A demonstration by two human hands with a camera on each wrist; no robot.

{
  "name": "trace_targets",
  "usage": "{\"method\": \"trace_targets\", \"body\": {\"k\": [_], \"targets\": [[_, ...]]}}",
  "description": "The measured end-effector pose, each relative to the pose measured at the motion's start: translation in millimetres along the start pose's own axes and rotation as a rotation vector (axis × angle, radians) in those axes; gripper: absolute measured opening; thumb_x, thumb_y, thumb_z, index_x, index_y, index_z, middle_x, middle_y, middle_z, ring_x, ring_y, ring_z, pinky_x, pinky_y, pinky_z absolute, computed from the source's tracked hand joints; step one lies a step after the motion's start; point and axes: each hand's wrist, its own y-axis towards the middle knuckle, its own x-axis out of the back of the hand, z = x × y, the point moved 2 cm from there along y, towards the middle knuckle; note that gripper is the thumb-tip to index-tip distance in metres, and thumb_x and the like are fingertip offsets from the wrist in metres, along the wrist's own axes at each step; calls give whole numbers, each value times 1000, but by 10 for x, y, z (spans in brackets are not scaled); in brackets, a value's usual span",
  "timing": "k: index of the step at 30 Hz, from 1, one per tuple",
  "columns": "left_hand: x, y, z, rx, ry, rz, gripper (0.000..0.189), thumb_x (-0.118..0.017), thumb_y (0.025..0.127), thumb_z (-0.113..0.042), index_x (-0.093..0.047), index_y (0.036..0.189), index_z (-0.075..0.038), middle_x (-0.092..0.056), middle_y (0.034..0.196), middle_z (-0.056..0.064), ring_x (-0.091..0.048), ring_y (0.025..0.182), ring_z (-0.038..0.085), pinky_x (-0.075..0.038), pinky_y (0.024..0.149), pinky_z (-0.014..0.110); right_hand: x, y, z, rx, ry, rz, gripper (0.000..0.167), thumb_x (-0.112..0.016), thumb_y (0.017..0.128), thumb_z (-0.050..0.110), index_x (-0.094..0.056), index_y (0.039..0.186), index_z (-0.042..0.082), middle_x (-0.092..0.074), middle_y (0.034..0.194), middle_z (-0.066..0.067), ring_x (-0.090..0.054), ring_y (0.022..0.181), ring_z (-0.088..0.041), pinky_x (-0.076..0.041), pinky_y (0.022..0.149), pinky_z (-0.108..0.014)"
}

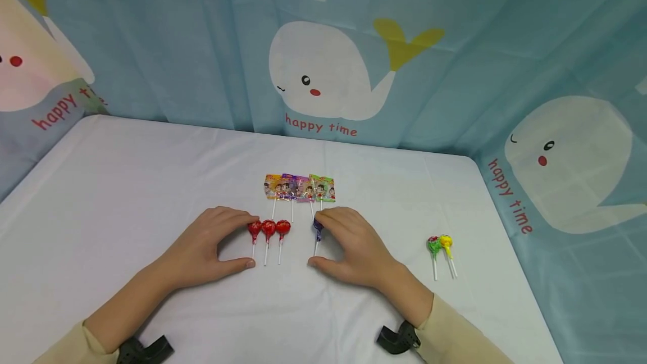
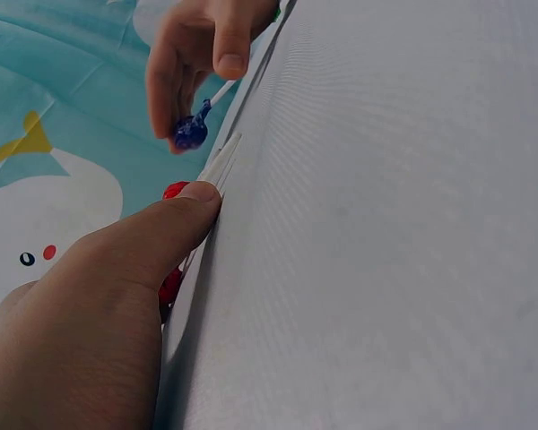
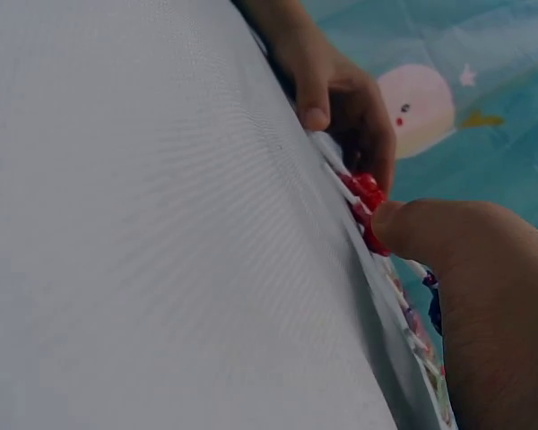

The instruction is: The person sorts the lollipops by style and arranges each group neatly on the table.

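Three red lollipops [image 1: 268, 228] lie side by side on the white table with their sticks toward the person. My left hand [image 1: 209, 249] holds the leftmost one lengthwise, fingertips at the candy and thumb by the stick's end. To the right of that row, my right hand [image 1: 356, 249] holds a blue lollipop [image 1: 318, 229] in the same way, its candy partly hidden by the fingers. The left wrist view shows the blue lollipop [image 2: 191, 133] between the right hand's fingers and thumb. In the right wrist view, red candies [image 3: 366, 193] appear beside the left hand [image 3: 345, 98].
Just behind the red row, several flat lollipops in printed wrappers [image 1: 299, 188] lie overlapping. Farther right are a green-and-red lollipop [image 1: 434, 246] and a yellow lollipop [image 1: 446, 241]. A blue whale-print curtain [image 1: 202, 55] hangs around the white table [image 1: 151, 184].
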Motion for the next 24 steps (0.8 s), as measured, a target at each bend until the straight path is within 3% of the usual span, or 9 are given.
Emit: {"method": "trace_targets", "body": {"k": [12, 24], "targets": [[18, 4, -25, 6, 11, 4, 79, -97, 79, -50, -68, 146, -19, -68, 141, -7, -59, 131, 20, -44, 111, 53, -165, 190, 107, 22, -3, 79, 79, -89, 87, 51, -66, 143, 0, -69, 142, -8, -62, 135, -24, -42, 123, -38], [-2, 0, 1, -11, 15, -11, 81, -99, 77, -47, -68, 147, -19, -68, 142, -9, -59, 132, 20, -42, 112, 50, -239, 253, 127, 25, -32, 116, 79, -87, 88, 53, -66, 144, 0, -69, 143, -8, -62, 136, -24, -41, 123, -37]]}}
